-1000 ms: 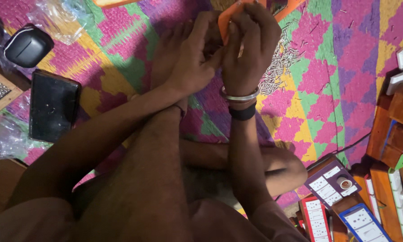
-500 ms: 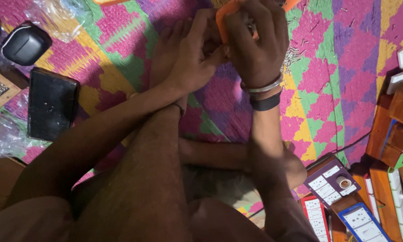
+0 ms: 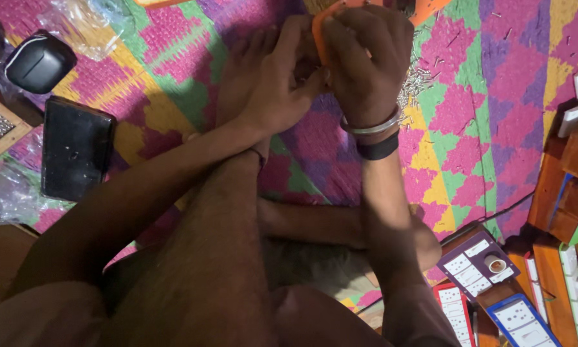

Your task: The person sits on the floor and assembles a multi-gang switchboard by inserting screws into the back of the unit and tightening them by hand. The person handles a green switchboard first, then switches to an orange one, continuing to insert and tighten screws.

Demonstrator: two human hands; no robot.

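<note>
Right hand (image 3: 366, 61) clenched around an orange piece (image 3: 321, 32); left hand (image 3: 273, 83) pinches at its edge. Small screws (image 3: 417, 87) lie just right of the hands. A slip of the pinch could likely drop a part among them.

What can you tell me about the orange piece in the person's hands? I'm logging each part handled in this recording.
The orange piece looks like a thin, flat plate of smooth plastic, bright orange. Only its left edge and a strip along the top show; the rest is hidden by the hands. It is held upright near the top of the view, above the patterned mat. The right hand wraps it from the right, its fingers curled over the edge, and the left hand presses against it from the left. Its full outline cannot be told.
</note>
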